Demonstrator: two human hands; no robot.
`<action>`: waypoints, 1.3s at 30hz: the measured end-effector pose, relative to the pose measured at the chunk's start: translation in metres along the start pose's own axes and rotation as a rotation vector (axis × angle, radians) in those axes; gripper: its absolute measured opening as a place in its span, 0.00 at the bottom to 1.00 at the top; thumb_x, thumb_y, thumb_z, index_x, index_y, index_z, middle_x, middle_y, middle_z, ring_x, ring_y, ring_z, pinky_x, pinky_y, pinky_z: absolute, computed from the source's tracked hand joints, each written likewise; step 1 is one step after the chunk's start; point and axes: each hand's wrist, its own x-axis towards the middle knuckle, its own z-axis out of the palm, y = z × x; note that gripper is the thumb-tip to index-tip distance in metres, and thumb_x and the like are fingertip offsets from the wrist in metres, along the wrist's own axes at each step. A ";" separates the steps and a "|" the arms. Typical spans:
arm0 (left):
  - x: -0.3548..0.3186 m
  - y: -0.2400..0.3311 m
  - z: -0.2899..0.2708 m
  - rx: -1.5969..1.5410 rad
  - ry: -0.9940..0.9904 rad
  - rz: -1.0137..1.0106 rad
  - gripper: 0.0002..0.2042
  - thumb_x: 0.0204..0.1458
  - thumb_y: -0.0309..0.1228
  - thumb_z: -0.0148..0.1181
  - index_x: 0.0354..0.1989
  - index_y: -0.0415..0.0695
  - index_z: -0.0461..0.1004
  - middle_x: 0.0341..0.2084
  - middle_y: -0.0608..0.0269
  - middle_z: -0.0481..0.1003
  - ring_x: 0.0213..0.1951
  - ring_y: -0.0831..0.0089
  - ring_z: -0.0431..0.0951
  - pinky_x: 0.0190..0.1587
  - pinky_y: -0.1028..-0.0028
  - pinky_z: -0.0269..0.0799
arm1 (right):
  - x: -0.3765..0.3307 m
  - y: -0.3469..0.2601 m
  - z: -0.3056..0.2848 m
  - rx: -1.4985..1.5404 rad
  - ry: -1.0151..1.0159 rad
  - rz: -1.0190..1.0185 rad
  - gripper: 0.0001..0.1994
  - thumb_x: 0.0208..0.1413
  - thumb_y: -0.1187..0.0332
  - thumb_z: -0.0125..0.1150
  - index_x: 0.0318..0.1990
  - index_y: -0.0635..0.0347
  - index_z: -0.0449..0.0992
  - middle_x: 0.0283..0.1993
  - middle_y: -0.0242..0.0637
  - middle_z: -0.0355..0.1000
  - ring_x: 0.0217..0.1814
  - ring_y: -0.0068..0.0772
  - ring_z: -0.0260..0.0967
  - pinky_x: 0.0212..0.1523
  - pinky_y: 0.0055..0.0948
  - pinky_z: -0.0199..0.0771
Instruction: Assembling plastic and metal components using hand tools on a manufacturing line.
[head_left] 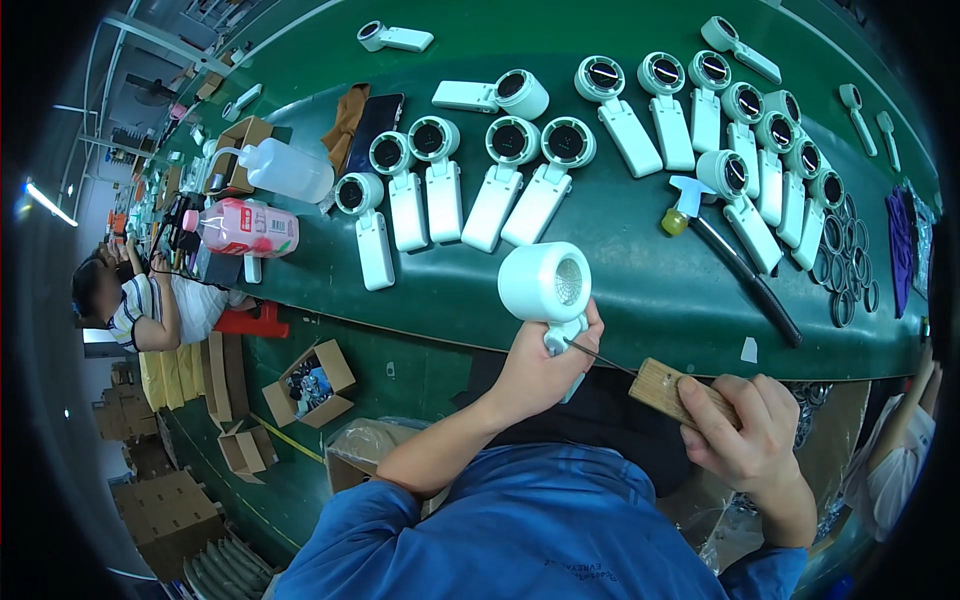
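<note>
My left hand is closed around the handle and neck of a white handheld fan, held over the table's near edge. The fan's round head is tilted so its grille side faces right. In my right hand is an awl with a blocky wooden handle, my fingers wrapped round it. Its thin metal shaft points left, and the tip reaches the fan's neck beside my left fingers. Whether the tip goes into the neck or only touches it, I cannot tell.
Several white fans lie across the green table. At right are a small spray head, a long black rod and black rings. A pink bottle and squeeze bottle lie left. Another person sits beyond.
</note>
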 end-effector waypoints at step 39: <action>-0.005 0.002 -0.001 0.344 -0.253 0.991 0.15 0.55 0.20 0.58 0.46 0.47 0.62 0.29 0.63 0.69 0.28 0.71 0.73 0.36 0.64 0.73 | -0.046 -0.017 -0.011 0.569 -0.135 0.179 0.21 0.49 0.60 0.72 0.51 0.55 0.83 0.33 0.31 0.74 0.21 0.22 0.65 0.19 0.22 0.63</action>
